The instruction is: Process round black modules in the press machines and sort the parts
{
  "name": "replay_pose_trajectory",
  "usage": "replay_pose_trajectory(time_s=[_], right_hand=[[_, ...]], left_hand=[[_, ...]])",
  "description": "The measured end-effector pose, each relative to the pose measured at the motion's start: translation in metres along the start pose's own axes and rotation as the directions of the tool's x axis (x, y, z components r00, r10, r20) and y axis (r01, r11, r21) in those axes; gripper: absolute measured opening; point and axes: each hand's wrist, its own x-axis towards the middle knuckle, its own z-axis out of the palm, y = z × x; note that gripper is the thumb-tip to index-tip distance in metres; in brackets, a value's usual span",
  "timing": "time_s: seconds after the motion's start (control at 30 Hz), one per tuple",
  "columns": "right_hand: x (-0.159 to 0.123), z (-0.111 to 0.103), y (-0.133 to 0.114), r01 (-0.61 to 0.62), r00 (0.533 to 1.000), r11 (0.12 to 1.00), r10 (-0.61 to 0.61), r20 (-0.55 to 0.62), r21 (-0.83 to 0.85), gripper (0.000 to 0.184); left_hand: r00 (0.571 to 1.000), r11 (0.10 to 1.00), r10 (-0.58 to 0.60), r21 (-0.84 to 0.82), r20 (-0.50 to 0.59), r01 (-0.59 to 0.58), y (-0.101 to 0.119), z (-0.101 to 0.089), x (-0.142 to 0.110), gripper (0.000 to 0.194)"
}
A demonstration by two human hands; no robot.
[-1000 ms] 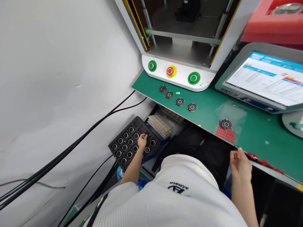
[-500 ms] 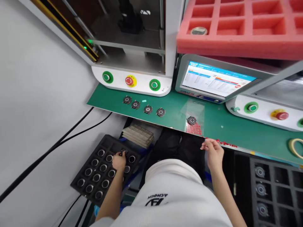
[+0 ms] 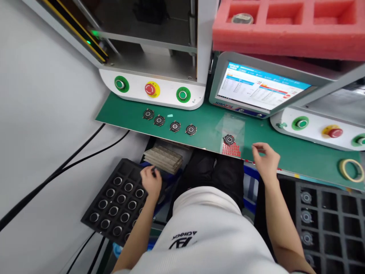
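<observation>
- 1 left hand (image 3: 151,182), left of the green bench (image 3: 256,139), pinching 1 dark piece (image 3: 154,172) above the black tray (image 3: 110,208)
- 1 right hand (image 3: 266,161) over the bench's front edge, fingertips together, can't tell if anything's in there
- 4 watch parts (image 3: 175,126) in a row on the bench, plus 1 on a clear bag (image 3: 238,131)

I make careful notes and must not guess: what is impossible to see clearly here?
All in the head view:
- Dark thing in left hand: mostly covered by fingers.
- Left tray: some pockets behind left forearm.
- Right hand: too small to tell if its grip holds anything.
- Screen: small text unreadable.
- Right tray: cut off by picture edge.
</observation>
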Motion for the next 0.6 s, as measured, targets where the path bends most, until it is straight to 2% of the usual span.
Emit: replay_pose_trajectory(time_s=[0.03, 0.07, 0.1, 0.17, 0.23, 0.27, 0.3, 0.33, 0.4, 0.6], right_hand=[[-0.002, 0.003, 0.001, 0.025, 0.999, 1.000, -0.024, 0.048, -0.012, 0.016], [-0.003, 0.007, 0.002, 0.053, 0.994, 0.998, -0.050, 0.099, -0.020, 0.015], [-0.004, 0.012, 0.003, 0.081, 0.986, 0.996, -0.076, 0.148, -0.028, 0.013], [-0.004, 0.022, 0.003, 0.129, 0.968, 0.990, -0.115, 0.224, -0.050, 0.011], [-0.001, 0.030, 0.003, 0.163, 0.953, 0.983, -0.135, 0.270, -0.083, 0.011], [0.000, 0.033, 0.003, 0.175, 0.948, 0.979, -0.140, 0.285, -0.101, 0.012], [0.002, 0.035, 0.003, 0.187, 0.944, 0.975, -0.145, 0.297, -0.119, 0.013], [0.003, 0.035, 0.004, 0.197, 0.940, 0.971, -0.148, 0.308, -0.134, 0.013], [0.007, 0.035, 0.004, 0.216, 0.930, 0.964, -0.154, 0.335, -0.156, 0.012], [0.019, 0.034, 0.001, 0.275, 0.885, 0.941, -0.168, 0.434, -0.197, 0.015]], left_hand=[[0.988, 0.987, 0.151, -0.063, 0.014, -0.150, 0.025, 0.004, -0.001, 0.024], [0.951, 0.945, 0.307, -0.129, 0.036, -0.300, 0.052, 0.010, -0.004, 0.024], [0.888, 0.878, 0.456, -0.194, 0.059, -0.438, 0.081, 0.016, -0.007, 0.023], [0.705, 0.691, 0.704, -0.313, 0.088, -0.651, 0.138, 0.029, -0.016, 0.024], [0.509, 0.498, 0.856, -0.398, 0.086, -0.770, 0.186, 0.040, -0.026, 0.028], [0.442, 0.431, 0.894, -0.420, 0.079, -0.798, 0.205, 0.044, -0.031, 0.031], [0.396, 0.386, 0.915, -0.433, 0.072, -0.815, 0.219, 0.047, -0.036, 0.035], [0.373, 0.363, 0.925, -0.437, 0.068, -0.823, 0.229, 0.050, -0.040, 0.038], [0.363, 0.357, 0.929, -0.438, 0.074, -0.825, 0.237, 0.053, -0.046, 0.043], [0.370, 0.392, 0.919, -0.442, 0.139, -0.807, 0.233, 0.053, -0.048, 0.046]])
